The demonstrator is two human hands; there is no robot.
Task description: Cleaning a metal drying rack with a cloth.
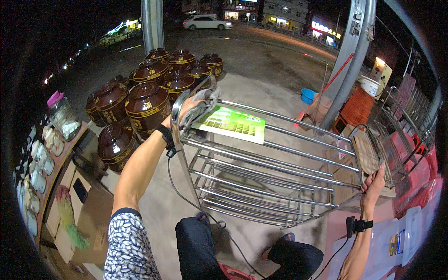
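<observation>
A tiered rack of shiny steel bars point(261, 186) stands in front of me on the concrete. My left hand point(183, 111) presses a grey cloth point(201, 106) against the rack's top left corner rail. My right hand point(374, 185) grips the rack's right end frame. A green and white printed sheet point(233, 123) lies on the top bars, just right of the cloth. Black bands with cables sit on both of my wrists.
Several brown glazed lidded jars point(147, 105) crowd the ground to the left. A glass jar with a pink lid point(62, 114) stands on a wooden shelf. Cardboard boxes point(88, 205) lie below it. Steel posts point(347, 60), a blue basin point(308, 95) and a white car point(206, 22) lie beyond.
</observation>
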